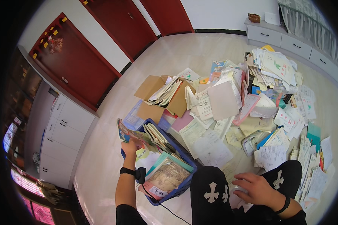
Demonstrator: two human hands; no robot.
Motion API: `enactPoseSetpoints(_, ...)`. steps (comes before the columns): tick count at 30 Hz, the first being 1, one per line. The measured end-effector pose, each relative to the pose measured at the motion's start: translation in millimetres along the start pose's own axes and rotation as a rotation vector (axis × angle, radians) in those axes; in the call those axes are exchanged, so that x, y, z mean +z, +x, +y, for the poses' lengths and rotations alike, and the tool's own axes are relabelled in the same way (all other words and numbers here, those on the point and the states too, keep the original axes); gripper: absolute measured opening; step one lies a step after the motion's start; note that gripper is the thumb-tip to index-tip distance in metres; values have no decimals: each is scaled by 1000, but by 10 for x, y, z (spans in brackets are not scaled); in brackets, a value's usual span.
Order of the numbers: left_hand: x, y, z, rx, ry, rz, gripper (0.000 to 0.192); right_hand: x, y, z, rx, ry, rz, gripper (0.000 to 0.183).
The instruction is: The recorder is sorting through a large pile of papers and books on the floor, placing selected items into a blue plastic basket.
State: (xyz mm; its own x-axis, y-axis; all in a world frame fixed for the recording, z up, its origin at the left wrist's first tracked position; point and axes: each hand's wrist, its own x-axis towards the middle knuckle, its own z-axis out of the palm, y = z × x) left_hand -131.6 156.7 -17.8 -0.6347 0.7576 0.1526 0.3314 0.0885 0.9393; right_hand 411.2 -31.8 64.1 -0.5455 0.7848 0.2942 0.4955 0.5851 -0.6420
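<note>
My left hand [130, 147] grips a colourful booklet [140, 137] over the far left end of a blue plastic basket [183, 153]. Upright papers and booklets [157, 137] fill the basket's far part. Nearer to me in it lie a teal folder [160, 160] and a booklet with a grey-brown picture [169, 174]. A pink cover with writing [153, 191] shows at the basket's near end. My right hand [252, 187] hovers between my knees with its fingers apart, holding nothing.
Beyond the basket stands an open cardboard box [180, 104] full of papers. Large heaps of loose papers [214, 146] and folders spread over the floor to the right. A white cabinet [64, 140] stands at left, a drawer unit [288, 42] at the far right. A cable [163, 205] runs from my left wrist.
</note>
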Motion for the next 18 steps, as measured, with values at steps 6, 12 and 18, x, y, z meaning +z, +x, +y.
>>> enactPoseSetpoints(6,474,-116,34,-167,-146,-140,36,20,30,50,69,-14,-71,29)
enactPoseSetpoints(12,300,-123,-192,-549,-114,-468,57,40,93,63,52,15,-86,29)
enactPoseSetpoints(18,392,-186,33,-629,-59,-695,86,33,120,87,66,13,-126,29)
